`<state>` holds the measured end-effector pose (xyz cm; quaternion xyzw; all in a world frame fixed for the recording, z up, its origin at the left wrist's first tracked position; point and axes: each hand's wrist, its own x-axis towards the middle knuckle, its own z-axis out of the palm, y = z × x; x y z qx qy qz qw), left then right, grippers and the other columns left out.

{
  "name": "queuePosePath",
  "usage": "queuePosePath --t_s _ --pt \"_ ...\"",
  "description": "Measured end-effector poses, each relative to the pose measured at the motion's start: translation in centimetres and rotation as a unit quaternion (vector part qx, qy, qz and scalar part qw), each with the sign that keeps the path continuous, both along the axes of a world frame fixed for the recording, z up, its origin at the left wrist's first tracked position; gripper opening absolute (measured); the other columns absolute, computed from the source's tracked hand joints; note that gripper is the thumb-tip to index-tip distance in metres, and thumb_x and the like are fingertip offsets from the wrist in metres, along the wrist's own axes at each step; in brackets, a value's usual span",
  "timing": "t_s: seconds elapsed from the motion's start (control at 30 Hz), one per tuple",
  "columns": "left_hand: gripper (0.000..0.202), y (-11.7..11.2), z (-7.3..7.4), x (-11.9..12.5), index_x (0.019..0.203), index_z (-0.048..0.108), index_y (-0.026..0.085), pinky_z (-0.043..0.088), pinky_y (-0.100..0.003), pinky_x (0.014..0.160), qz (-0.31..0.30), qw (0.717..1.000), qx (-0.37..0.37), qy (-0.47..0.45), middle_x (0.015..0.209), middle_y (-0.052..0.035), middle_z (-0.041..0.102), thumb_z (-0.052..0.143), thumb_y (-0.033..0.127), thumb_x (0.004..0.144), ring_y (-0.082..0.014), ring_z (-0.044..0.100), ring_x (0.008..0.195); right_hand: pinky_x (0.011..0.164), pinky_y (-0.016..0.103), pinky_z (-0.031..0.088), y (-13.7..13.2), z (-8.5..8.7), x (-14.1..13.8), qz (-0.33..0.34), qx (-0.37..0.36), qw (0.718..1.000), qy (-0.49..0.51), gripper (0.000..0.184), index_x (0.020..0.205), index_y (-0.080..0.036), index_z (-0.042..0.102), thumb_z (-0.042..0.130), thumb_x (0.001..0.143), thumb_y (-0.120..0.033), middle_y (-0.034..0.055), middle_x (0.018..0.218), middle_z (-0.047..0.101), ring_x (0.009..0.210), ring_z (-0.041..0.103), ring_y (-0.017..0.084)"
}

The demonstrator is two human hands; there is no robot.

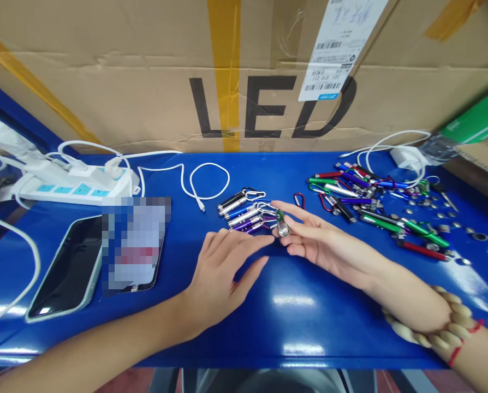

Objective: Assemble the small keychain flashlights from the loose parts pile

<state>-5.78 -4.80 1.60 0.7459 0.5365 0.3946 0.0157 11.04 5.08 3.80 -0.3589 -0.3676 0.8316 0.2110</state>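
Your left forearm [117,349] ends in a left hand [217,267] with thumb and forefinger parted; your right hand [320,240] pinches a small green-and-silver tube [284,229] above the table [301,322]. It should feel light, rigid, slick: grip its barrel sideways.

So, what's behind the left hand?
Just beyond the left hand, a row of penlights in black, silver, blue and purple lies on the blue table. Whatever the hand itself covers can't be seen.
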Motion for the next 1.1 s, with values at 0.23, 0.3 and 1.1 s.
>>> queuePosePath --t_s 0.23,0.3,1.1 --pt "0.023 0.1 -0.1 -0.1 0.109 0.060 0.023 0.034 -0.029 0.065 0.040 0.985 0.076 0.151 0.088 -0.0024 0.064 0.053 0.019 0.088 -0.0159 0.055 0.074 0.062 0.014 0.056 -0.5 -0.7 -0.2 -0.020 -0.103 0.994 0.024 0.042 0.113 -0.025 0.053 0.065 0.075 -0.011 -0.0036 0.082 0.066 0.071 0.068 0.008" --pt "0.022 0.3 -0.1 -0.2 0.108 0.062 0.023 0.034 -0.030 0.066 0.062 0.974 0.097 0.194 0.090 -0.0037 0.065 0.053 0.020 0.088 -0.0169 0.056 0.076 0.058 0.012 0.055 -0.5 -0.8 -0.2 -0.032 -0.120 0.992 0.001 0.037 0.107 -0.024 0.054 0.066 0.075 -0.011 -0.0029 0.081 0.066 0.071 0.068 0.008" --pt "0.032 0.1 0.2 -0.6 0.120 0.048 0.019 0.044 -0.031 0.077 -0.012 1.000 -0.021 0.008 0.102 -0.0061 0.064 0.051 0.029 0.090 -0.0188 0.058 0.093 0.044 0.018 0.035 -2.0 -0.2 -0.7 0.108 0.004 0.993 0.047 0.026 0.076 -0.019 0.044 0.060 0.079 -0.038 -0.0044 0.060 0.041 0.048 0.036 0.005"
